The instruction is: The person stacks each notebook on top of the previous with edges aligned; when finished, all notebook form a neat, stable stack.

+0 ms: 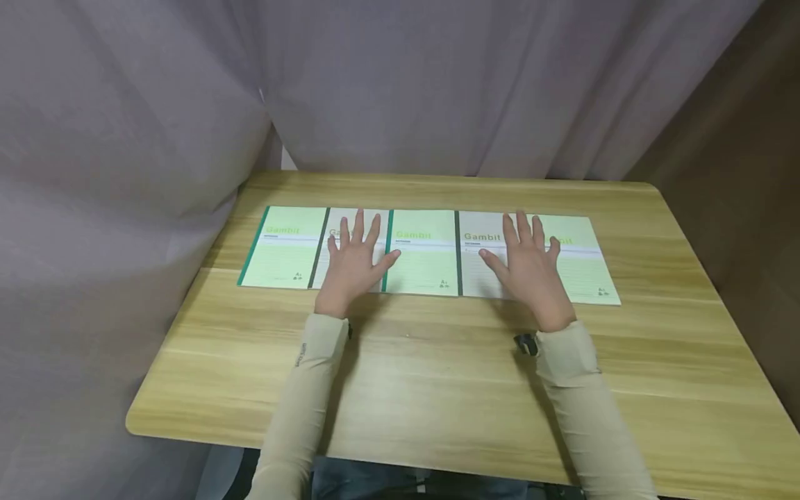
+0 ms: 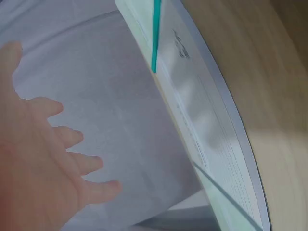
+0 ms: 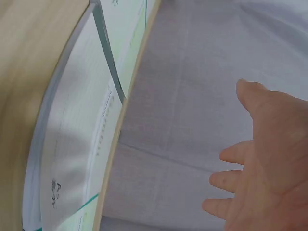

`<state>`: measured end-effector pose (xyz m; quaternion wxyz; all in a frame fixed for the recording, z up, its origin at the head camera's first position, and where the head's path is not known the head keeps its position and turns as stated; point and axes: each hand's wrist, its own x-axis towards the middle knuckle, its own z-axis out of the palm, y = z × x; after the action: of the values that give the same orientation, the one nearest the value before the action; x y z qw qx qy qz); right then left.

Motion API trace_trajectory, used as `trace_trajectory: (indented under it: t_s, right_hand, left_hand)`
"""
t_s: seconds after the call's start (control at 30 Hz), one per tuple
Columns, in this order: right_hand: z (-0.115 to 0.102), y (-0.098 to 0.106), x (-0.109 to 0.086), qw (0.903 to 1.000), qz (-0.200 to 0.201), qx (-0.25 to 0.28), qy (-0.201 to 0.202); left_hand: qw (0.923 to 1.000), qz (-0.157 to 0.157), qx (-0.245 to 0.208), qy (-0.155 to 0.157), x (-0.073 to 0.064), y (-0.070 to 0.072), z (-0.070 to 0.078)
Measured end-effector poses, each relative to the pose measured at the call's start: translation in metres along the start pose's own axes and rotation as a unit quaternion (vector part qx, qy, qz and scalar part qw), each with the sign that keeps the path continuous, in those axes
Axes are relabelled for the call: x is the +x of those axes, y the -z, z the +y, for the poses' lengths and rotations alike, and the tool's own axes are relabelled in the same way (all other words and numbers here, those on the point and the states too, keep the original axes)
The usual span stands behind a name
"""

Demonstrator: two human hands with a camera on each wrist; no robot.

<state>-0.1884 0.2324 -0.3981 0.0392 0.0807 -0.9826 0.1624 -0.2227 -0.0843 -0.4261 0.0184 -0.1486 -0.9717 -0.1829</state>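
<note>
Several "Gambit" notebooks lie side by side in a row on the wooden table, pale green and white covers alternating. My left hand hovers with fingers spread above the second, a white notebook with a dark spine. Over the border of the other white notebook and the rightmost green notebook hangs my right hand, its fingers spread too. Between the hands is a green notebook; another green notebook forms the left end. Both wrist views show palms apart from the covers, holding nothing.
The wooden table has rounded corners. Grey curtains hang behind it and along the left side, and a darker brownish drape hangs on the right. A dark strap shows at the right wrist.
</note>
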Motion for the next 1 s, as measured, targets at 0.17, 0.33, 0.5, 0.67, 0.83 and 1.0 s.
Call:
trace_trajectory:
  t_s: [0.17, 0.33, 0.5, 0.67, 0.83, 1.0]
  right_hand:
    - [0.002, 0.006, 0.000, 0.9999, 0.013, 0.000, 0.000]
    - [0.005, 0.009, -0.002, 0.9998, 0.020, 0.007, -0.006]
    - [0.012, 0.012, -0.006, 0.9994, 0.023, 0.015, -0.021]
    - [0.020, 0.015, -0.009, 0.9988, 0.027, 0.028, -0.028]
    - [0.027, 0.019, -0.011, 0.9974, 0.046, 0.044, -0.035]
    - [0.033, 0.024, -0.012, 0.9958, 0.056, 0.059, -0.042]
  left_hand:
    - [0.9999, -0.001, -0.009, -0.010, 0.006, -0.004, 0.010]
    - [0.9997, -0.007, -0.010, -0.023, 0.009, -0.010, 0.019]
    - [0.9992, -0.018, -0.016, -0.032, 0.012, -0.017, 0.030]
    - [0.9982, -0.028, -0.019, -0.049, 0.016, -0.024, 0.042]
    - [0.9969, -0.031, -0.022, -0.069, 0.022, -0.029, 0.055]
    - [0.9954, -0.036, -0.032, -0.082, 0.029, -0.032, 0.067]
